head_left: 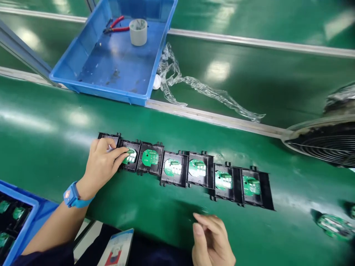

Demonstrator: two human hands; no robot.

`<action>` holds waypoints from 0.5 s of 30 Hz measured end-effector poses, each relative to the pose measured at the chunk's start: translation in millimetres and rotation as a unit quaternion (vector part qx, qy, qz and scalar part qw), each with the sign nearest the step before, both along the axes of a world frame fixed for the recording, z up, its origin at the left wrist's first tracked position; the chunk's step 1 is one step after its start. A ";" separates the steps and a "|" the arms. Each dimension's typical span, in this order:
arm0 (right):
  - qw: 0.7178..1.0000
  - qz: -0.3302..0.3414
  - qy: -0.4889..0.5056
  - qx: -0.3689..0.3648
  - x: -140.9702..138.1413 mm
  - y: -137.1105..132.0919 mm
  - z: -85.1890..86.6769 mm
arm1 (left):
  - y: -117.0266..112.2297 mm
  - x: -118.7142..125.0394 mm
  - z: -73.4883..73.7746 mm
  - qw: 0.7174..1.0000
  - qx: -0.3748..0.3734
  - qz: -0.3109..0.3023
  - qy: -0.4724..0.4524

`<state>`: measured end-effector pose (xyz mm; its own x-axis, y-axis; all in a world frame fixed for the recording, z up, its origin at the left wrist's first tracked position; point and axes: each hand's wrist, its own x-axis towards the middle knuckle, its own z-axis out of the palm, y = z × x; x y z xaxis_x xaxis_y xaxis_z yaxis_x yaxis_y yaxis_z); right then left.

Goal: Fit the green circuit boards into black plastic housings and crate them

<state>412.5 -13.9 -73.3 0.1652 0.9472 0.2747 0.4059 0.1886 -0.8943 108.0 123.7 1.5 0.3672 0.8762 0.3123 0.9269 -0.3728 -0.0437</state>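
A row of black plastic housings (201,184) runs across the green bench, most with a round green circuit board (150,158) inside. My left hand (104,160), wearing a blue wristband (72,195), reaches over the left end of the row. Its thumb and index finger pinch at the circuit board (131,156) in the second housing from the left, at a small raised part. That hand partly covers the leftmost housing (109,137), whose inside I see only in part. Below the row, my right hand (212,240) hovers with nothing in it, fingers loosely bent and apart from the thumb.
A blue tray (111,90) at the back holds red-handled pliers (118,27) and a tape roll (138,32). Crumpled clear plastic (210,90) lies beside it. A fan (327,142) stands at right, near loose circuit boards (334,226). A blue bin (27,225) with boards is lower left.
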 end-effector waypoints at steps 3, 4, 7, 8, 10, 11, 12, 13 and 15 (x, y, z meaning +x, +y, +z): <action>1.000 0.009 -0.008 0.010 -4.0 7.1 5.1 | 0.5 -0.5 1.6 1.000 0.004 0.000 0.007; 1.000 0.004 -0.006 0.014 -5.4 9.0 6.8 | 0.7 -0.9 1.7 1.000 0.004 -0.001 0.007; 1.000 -0.021 0.007 0.019 -8.3 11.7 10.0 | 1.4 -1.3 0.9 1.000 -0.002 -0.003 0.005; 1.000 -0.023 0.006 0.018 -8.4 11.7 10.3 | 1.4 -1.2 0.3 1.000 -0.005 -0.002 0.004; 1.000 -0.013 -0.002 0.012 -7.5 10.6 10.2 | 1.5 -0.9 -0.7 1.000 -0.012 -0.001 0.006; 1.000 -0.008 -0.007 0.006 -7.1 9.9 9.9 | 1.5 -0.7 -1.2 1.000 -0.016 -0.001 0.007; 1.000 -0.008 -0.010 0.001 -7.1 9.3 9.6 | 1.7 -0.5 -1.8 1.000 -0.019 -0.001 0.007; 1.000 -0.014 -0.010 -0.004 -7.6 8.8 9.5 | 1.9 -0.4 -2.3 1.000 -0.022 -0.001 0.008; 0.999 -0.034 -0.005 -0.007 -10.3 8.1 9.7 | 2.8 0.1 -3.3 1.000 -0.025 -0.001 0.010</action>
<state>402.3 -5.8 -63.6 0.2263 0.9380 0.2627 0.4264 0.1471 -0.8925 108.1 126.4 -1.8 0.3753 0.8896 0.2604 0.9249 -0.3777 -0.0429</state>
